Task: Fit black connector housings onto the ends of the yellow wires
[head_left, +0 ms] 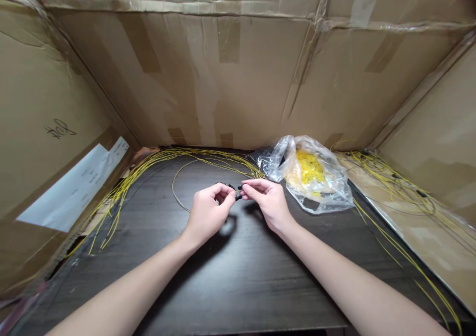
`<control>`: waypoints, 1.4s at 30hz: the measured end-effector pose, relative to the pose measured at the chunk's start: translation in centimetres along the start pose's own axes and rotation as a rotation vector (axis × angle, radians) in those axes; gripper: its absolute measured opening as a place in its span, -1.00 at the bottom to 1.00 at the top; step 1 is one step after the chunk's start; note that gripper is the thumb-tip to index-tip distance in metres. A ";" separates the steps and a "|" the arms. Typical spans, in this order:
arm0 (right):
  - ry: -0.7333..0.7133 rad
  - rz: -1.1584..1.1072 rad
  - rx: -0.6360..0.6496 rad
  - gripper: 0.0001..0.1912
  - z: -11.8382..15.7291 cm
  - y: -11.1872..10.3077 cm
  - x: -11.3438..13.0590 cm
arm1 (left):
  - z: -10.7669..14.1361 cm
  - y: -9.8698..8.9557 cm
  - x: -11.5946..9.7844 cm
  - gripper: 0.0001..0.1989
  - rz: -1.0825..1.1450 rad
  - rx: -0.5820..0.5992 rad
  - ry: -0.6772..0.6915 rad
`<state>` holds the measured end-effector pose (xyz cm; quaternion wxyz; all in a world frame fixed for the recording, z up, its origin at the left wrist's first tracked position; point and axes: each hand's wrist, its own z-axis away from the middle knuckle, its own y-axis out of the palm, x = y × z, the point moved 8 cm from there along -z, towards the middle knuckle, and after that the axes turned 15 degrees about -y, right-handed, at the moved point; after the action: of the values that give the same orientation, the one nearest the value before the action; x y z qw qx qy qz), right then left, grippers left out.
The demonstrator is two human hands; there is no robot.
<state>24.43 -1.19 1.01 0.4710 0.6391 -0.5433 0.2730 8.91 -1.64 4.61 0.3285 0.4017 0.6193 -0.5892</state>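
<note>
Between the left hand (207, 214) and right hand (269, 204), pinching fingers (250, 186) hold a black connector (238, 194) on yellow cable (172, 185).

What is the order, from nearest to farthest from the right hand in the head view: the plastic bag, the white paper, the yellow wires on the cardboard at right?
From the right hand:
1. Clear plastic bag, on the table, just beyond and right.
2. Yellow wires, farther right, on cardboard.
3. White paper, at far left.

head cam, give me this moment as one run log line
left hand: pinching black connector | right hand: pinching same connector | nearby: yellow cables, clear plastic bag
</note>
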 end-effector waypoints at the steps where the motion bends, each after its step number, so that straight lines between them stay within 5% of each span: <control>1: -0.010 0.011 0.005 -0.73 0.0 0.1 0.1 | 0.0 -0.1 0.0 -0.80 -0.014 -0.006 0.009; 19: -0.065 0.165 0.078 -0.76 0.3 0.5 0.7 | 0.0 0.0 -0.4 -0.84 -0.121 -0.043 0.076; 29: -0.222 0.349 0.114 -0.86 0.9 1.1 2.4 | 0.6 -0.6 -1.6 -0.88 -0.212 -0.117 0.142; 42: -0.211 0.369 0.116 -0.84 0.9 0.9 2.3 | 0.0 -0.2 -0.8 -0.79 -0.127 0.045 -0.011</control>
<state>24.04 -2.94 2.89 0.3159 0.5801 -0.6806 0.3170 9.11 -1.69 5.38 0.2846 0.3657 0.6284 -0.6248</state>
